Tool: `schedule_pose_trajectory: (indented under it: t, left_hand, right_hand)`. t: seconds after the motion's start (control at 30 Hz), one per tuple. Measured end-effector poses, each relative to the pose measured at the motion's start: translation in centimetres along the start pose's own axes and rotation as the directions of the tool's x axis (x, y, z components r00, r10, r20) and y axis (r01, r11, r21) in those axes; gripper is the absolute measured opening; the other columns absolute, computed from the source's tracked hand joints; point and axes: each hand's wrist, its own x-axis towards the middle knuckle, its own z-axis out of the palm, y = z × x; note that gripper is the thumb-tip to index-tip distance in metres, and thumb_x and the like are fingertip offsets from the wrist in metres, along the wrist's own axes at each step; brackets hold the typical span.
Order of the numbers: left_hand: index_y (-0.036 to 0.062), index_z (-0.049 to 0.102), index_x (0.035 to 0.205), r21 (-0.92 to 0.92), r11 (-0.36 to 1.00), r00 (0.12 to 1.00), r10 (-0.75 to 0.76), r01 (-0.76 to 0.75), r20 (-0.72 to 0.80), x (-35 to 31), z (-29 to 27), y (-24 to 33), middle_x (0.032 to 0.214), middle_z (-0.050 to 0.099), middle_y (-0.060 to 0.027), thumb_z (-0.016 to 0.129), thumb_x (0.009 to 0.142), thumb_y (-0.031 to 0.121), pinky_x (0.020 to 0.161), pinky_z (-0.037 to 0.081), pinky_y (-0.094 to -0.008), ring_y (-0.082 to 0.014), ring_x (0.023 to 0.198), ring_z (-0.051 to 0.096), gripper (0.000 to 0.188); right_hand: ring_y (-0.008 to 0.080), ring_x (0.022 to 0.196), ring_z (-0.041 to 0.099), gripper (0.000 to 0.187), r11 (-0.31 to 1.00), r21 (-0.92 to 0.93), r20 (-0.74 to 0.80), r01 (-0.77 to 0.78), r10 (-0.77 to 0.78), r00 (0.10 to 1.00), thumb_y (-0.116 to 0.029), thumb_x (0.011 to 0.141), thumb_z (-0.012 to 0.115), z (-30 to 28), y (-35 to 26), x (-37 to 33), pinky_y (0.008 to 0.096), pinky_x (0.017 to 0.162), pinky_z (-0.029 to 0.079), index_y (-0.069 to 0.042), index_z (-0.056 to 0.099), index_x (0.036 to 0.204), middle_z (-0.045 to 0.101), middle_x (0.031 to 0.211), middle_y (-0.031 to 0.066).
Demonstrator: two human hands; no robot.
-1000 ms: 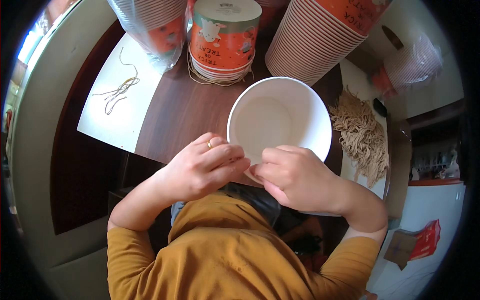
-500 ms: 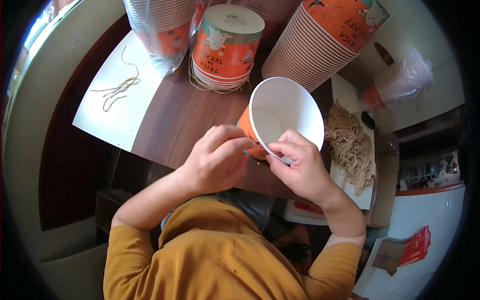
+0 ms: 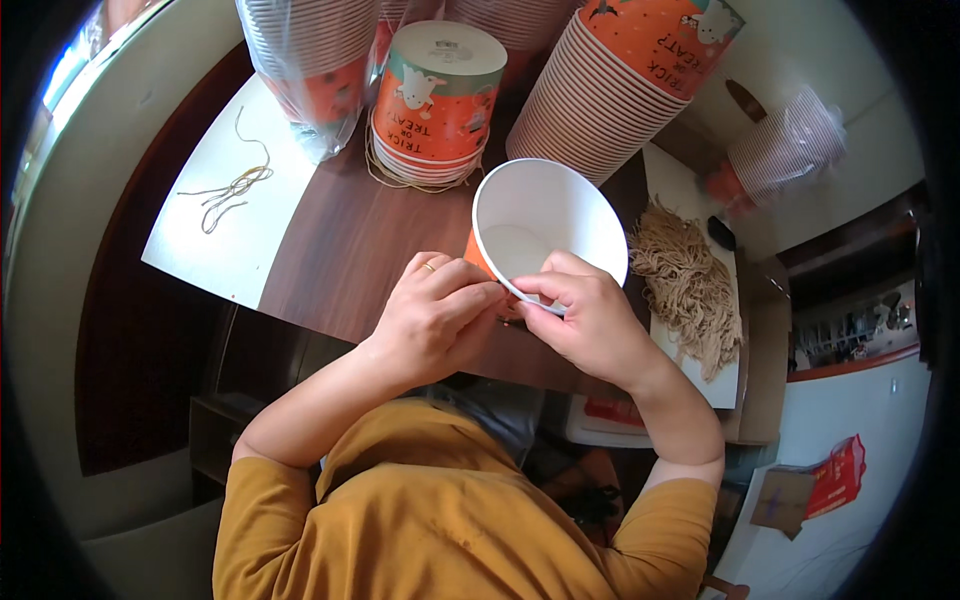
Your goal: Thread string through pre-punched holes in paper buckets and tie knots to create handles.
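Note:
A large paper bucket, white inside and orange outside, stands tilted at the table's front edge with its mouth toward me. My right hand pinches its near rim, thumb outside and fingers over the lip. Against the rim's left side, the fingers of my left hand are drawn together in a pinch, touching or nearly touching my right fingertips. What they hold, if anything, is too small and hidden to make out. Beyond stands a short upside-down stack of orange printed buckets, with thin cords looped around its base.
A tall leaning stack of buckets rises behind the tilted one. Bagged buckets stand at the back left. Several loose cords lie on the white left end of the table. A tan cord heap lies at right.
My left hand has moved in to the rim, its fingertips now beside my right hand's. The right hand keeps its pinch on the rim. The whole view has shifted slightly.

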Motion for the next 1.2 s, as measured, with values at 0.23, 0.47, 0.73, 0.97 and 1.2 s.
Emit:
schedule_pose_trajectory:
  t: [0.23, 0.47, 0.73, 0.97, 1.2]
  left_hand:
    - [0.0014, 0.064, 0.093, -0.335, 0.922, 0.978, -0.21, 0.193, -0.014, 1.1, -1.5, 1.0, 0.097, 0.062, -0.0121, 0.069, 0.081, -0.001, 0.08, 0.051, -0.0329, -0.0256, 0.086, 0.063, 0.013]
    - [0.003, 0.048, 0.106, -0.795, 0.431, 0.898, -0.31, 0.427, 0.314, 2.0, -1.0, 0.9, 0.104, 0.068, -0.0129, 0.046, 0.104, 0.015, 0.076, 0.049, -0.0273, -0.0146, 0.086, 0.064, 0.012]
    - [0.0037, 0.047, 0.107, -0.809, 0.281, 0.816, -0.448, 0.516, 0.365, 2.5, 1.2, 1.4, 0.082, 0.065, -0.0064, 0.045, 0.105, 0.017, 0.061, 0.048, -0.0226, -0.0114, 0.072, 0.064, 0.014]
    - [-0.0012, 0.061, 0.1, -0.674, 0.399, 0.75, -0.552, 0.622, 0.365, 2.1, 1.9, 1.8, 0.079, 0.065, -0.0018, 0.064, 0.094, 0.007, 0.063, 0.052, -0.021, -0.0054, 0.07, 0.062, 0.01]
    - [-0.002, 0.063, 0.096, -0.712, 0.401, 0.797, -0.467, 0.576, 0.382, 0.8, 1.8, 1.4, 0.086, 0.067, -0.0048, 0.063, 0.094, 0.002, 0.068, 0.052, -0.0213, -0.0075, 0.075, 0.062, 0.004]
  right_hand:
    - [0.032, 0.075, 0.063, 0.035, 0.96, -0.277, -0.093, 0.039, -0.068, 0.993, -0.01, 0.077, 0.075, -0.6, -0.8, -0.2, 0.0411, 0.067, 0.052, -0.005, 0.066, 0.11, 0.061, 0.087, 0.0123]
    - [0.0312, 0.077, 0.063, 0.041, 0.948, -0.315, -0.143, 0.038, -0.087, 0.986, -0.011, 0.076, 0.076, -1.4, -2.0, -1.1, 0.041, 0.069, 0.052, -0.005, 0.063, 0.114, 0.059, 0.085, 0.0111]
    - [0.0292, 0.072, 0.063, 0.046, 0.922, -0.384, -0.253, -0.051, -0.052, 0.966, -0.009, 0.073, 0.077, -0.6, -3.0, -3.2, 0.0403, 0.066, 0.052, -0.003, 0.06, 0.115, 0.06, 0.081, 0.01]
    - [0.0247, 0.075, 0.068, 0.026, 0.986, 0.152, -0.481, 0.074, 0.008, 0.877, 0.005, 0.088, 0.061, 2.2, -3.0, -4.1, 0.032, 0.066, 0.054, -0.002, 0.062, 0.113, 0.066, 0.088, 0.0137]
    - [0.0264, 0.08, 0.063, 0.03, 0.939, -0.16, -0.491, 0.305, -0.343, 0.801, 0.003, 0.079, 0.071, 6.7, -3.4, -5.2, 0.0354, 0.07, 0.052, 0.0, 0.062, 0.107, 0.064, 0.096, 0.0122]
